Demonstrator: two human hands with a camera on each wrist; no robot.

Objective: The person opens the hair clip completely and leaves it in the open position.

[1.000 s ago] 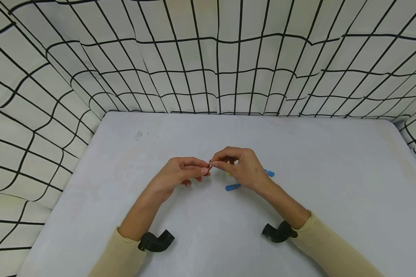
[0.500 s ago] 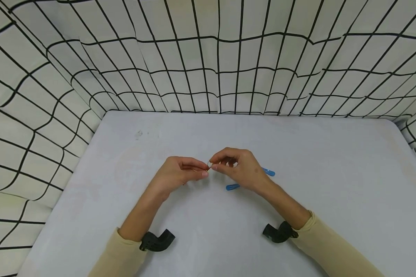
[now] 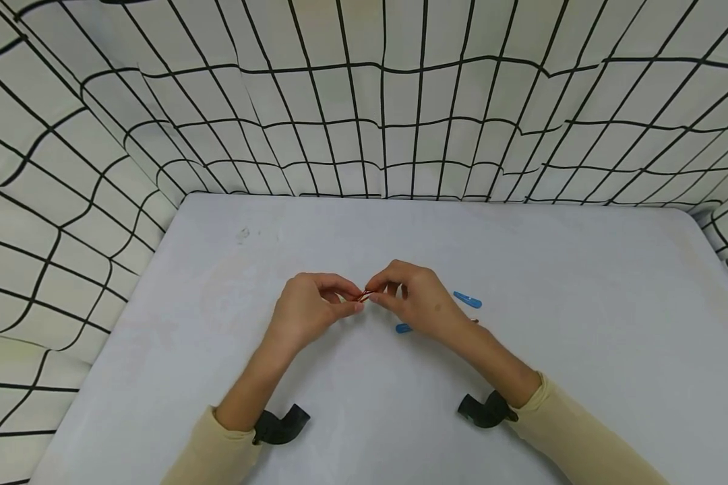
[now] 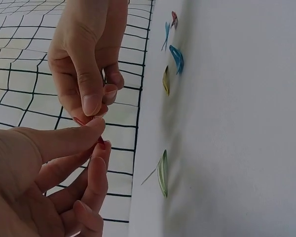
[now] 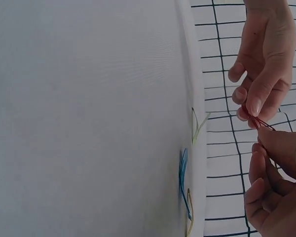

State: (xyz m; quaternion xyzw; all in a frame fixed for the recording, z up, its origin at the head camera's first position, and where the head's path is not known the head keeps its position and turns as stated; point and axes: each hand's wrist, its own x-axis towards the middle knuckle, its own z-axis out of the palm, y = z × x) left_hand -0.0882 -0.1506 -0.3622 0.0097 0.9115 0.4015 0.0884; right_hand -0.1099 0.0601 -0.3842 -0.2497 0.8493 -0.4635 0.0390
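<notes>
Between both hands, above the table, a red snap hair clip (image 3: pixel 365 295) is held at its two ends. My left hand (image 3: pixel 308 310) pinches one end between thumb and fingers. My right hand (image 3: pixel 421 298) pinches the other end. In the right wrist view, thin bands of the red clip (image 5: pixel 264 123) show between the thumbs; fingertips hide much of it. One blue snap clip (image 3: pixel 468 300) lies just beyond the right hand, and another blue clip (image 3: pixel 403 329) is partly covered by that hand.
In the left wrist view, a green clip (image 4: pixel 163 173), a yellow clip (image 4: pixel 166 81) and another red clip (image 4: pixel 174 19) lie on the white table (image 4: pixel 237 123). Black-lined white panels (image 3: pixel 364 101) stand along the table's back and left side.
Both hands have turned slightly, and the red clip lies flatter between them. The far blue clip and a reddish tip beside the right wrist have come into sight.
</notes>
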